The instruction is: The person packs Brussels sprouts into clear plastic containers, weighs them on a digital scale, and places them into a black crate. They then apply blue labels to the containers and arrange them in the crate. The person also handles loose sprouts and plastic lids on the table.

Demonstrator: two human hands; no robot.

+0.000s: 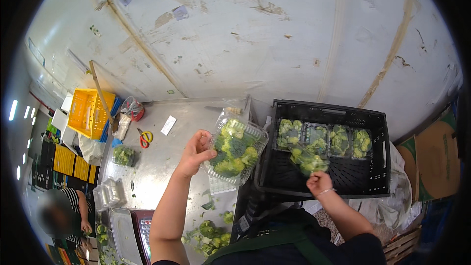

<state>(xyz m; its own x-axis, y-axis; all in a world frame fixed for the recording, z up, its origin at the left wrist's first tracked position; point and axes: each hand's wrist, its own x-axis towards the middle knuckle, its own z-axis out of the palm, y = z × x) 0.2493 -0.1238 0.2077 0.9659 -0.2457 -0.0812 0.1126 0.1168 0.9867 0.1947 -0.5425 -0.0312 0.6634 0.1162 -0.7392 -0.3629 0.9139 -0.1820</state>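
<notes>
My left hand (197, 152) grips the left edge of a clear plastic clamshell (235, 147) full of broccoli florets, held tilted above the right end of the steel table (162, 176). To the right, my right hand (319, 183) has its fingers closed on the near end of another clear broccoli pack (310, 158). That pack is tilted inside the black plastic crate (353, 178), and its far end overlaps a pack behind it. Several filled packs (338, 140) stand in a row along the crate's far side. My fingertips on the right are partly hidden.
Loose broccoli florets (211, 235) lie at the table's near edge. Scissors (145, 139), a broccoli-filled container (123, 155) and stacked clear containers (109, 193) are further left. A yellow crate (79, 114) stands behind. Another person (75, 198) works at lower left; a cardboard box (434, 158) is at right.
</notes>
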